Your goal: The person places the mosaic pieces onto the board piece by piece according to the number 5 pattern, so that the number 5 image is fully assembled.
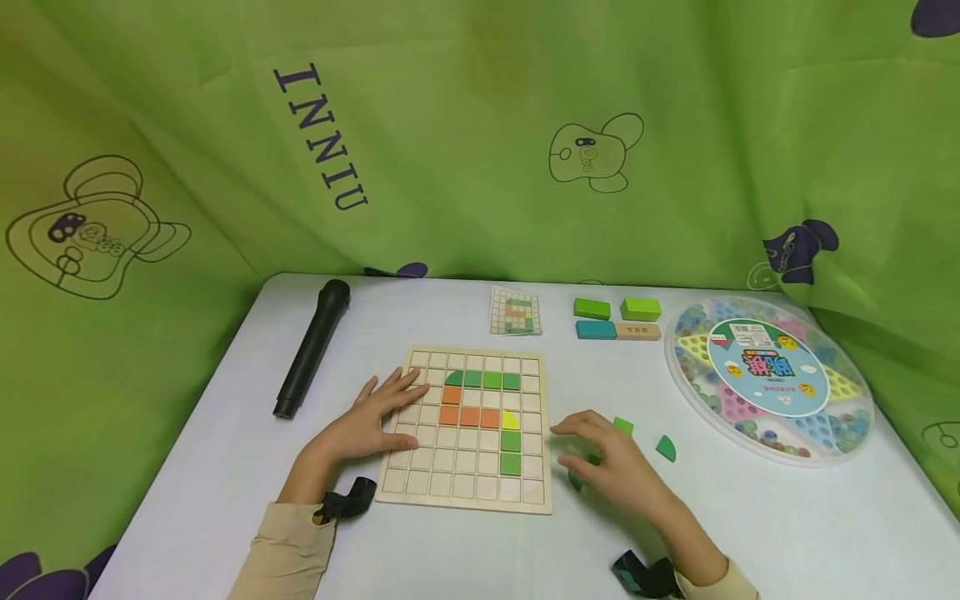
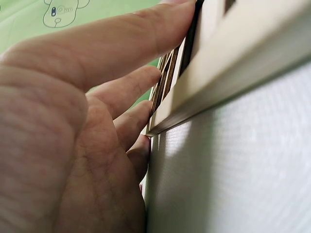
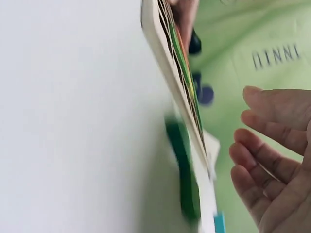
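The loose green pieces lie on the bench (image 1: 480, 554) to the right of the board (image 1: 465, 483) — the right hand (image 1: 618, 471) is much the nearer. A square (image 1: 623, 425) sits just past its knuckles, a quarter-round (image 1: 666, 448) further right, and a dark green piece (image 1: 575, 482) shows partly from under the hand, by the board's right edge. That hand hovers with fingers loosely bent, thumb apart, nothing seen between them. The left hand (image 1: 363, 429) rests, fingers spread, on the board's left side, gripping nothing.

The board is pale wood, gridded, roughly square, so no marked long axis. On it, flat coloured tiles — green across the top, orange down the left and along the middle, a round-cornered yellow, two greens below — trace a shape like a 5.
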The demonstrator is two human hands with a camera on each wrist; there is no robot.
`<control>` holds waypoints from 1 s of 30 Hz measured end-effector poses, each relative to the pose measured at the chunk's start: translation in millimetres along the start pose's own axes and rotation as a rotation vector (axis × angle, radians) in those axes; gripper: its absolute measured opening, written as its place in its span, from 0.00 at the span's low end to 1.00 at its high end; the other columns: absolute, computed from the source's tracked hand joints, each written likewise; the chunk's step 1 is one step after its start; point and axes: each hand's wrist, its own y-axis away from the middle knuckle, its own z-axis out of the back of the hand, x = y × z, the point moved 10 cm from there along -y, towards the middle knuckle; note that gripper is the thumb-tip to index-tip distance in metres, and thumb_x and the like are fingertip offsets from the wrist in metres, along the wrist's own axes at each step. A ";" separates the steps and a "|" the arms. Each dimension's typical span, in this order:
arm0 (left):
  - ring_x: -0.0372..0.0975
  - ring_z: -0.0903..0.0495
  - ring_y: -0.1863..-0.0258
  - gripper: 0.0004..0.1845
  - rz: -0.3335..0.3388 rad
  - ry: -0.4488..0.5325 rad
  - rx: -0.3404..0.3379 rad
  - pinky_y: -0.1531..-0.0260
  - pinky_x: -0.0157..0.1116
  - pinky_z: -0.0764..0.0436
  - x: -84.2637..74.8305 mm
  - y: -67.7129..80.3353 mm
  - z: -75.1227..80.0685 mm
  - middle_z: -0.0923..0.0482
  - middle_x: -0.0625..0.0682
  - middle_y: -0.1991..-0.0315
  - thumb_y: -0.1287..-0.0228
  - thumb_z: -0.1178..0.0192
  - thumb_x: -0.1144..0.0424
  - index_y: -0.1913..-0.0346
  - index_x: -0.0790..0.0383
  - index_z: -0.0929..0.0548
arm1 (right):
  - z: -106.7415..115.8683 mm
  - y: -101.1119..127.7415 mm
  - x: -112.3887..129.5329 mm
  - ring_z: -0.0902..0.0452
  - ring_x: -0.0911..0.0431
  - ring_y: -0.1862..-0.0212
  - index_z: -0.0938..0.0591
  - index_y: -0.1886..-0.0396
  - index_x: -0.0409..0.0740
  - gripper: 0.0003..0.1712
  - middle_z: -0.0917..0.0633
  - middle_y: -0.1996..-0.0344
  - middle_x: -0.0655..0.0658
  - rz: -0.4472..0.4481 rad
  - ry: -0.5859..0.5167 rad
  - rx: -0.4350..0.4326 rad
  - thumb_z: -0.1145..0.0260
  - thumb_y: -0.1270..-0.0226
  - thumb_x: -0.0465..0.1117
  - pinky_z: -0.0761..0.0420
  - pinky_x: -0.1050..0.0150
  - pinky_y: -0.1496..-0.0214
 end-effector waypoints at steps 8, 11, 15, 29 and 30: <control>0.54 0.60 0.25 0.44 0.006 -0.002 0.006 0.30 0.58 0.68 -1.9 0.3 1.7 0.51 0.55 0.25 0.49 0.31 0.48 0.29 0.54 0.37 | 56.6 36.5 -55.1 0.27 0.64 0.45 0.19 0.48 0.49 0.21 0.19 0.49 0.53 -0.117 0.143 -0.063 0.29 0.43 0.39 0.34 0.84 0.46; 0.54 0.60 0.25 0.44 0.004 -0.007 0.005 0.30 0.58 0.68 -2.4 0.2 2.0 0.51 0.55 0.25 0.49 0.31 0.48 0.29 0.54 0.37 | 68.4 48.9 -71.2 0.30 0.69 0.46 0.21 0.45 0.48 0.23 0.20 0.48 0.50 -0.146 0.153 -0.024 0.30 0.42 0.37 0.33 0.84 0.48; 0.54 0.60 0.25 0.44 0.010 -0.004 0.004 0.29 0.57 0.68 -1.5 0.1 1.6 0.51 0.55 0.25 0.49 0.31 0.47 0.29 0.53 0.37 | 73.6 56.7 -79.2 0.34 0.76 0.46 0.21 0.46 0.47 0.24 0.22 0.48 0.47 -0.111 0.114 0.038 0.34 0.44 0.29 0.36 0.88 0.47; 0.53 0.60 0.24 0.45 0.017 0.018 0.007 0.29 0.56 0.69 0.6 -1.5 -0.1 0.51 0.55 0.25 0.50 0.30 0.48 0.29 0.54 0.36 | 80.8 57.7 -86.2 0.29 0.68 0.62 0.16 0.59 0.49 0.18 0.20 0.62 0.55 -0.085 0.229 -0.106 0.27 0.51 0.30 0.30 0.81 0.59; 0.53 0.61 0.24 0.45 0.017 0.016 0.009 0.29 0.56 0.69 0.6 -1.5 -0.6 0.51 0.55 0.25 0.50 0.31 0.48 0.29 0.54 0.37 | 79.7 56.8 -83.5 0.29 0.69 0.62 0.16 0.59 0.49 0.18 0.20 0.62 0.55 -0.090 0.223 -0.109 0.26 0.51 0.31 0.29 0.80 0.60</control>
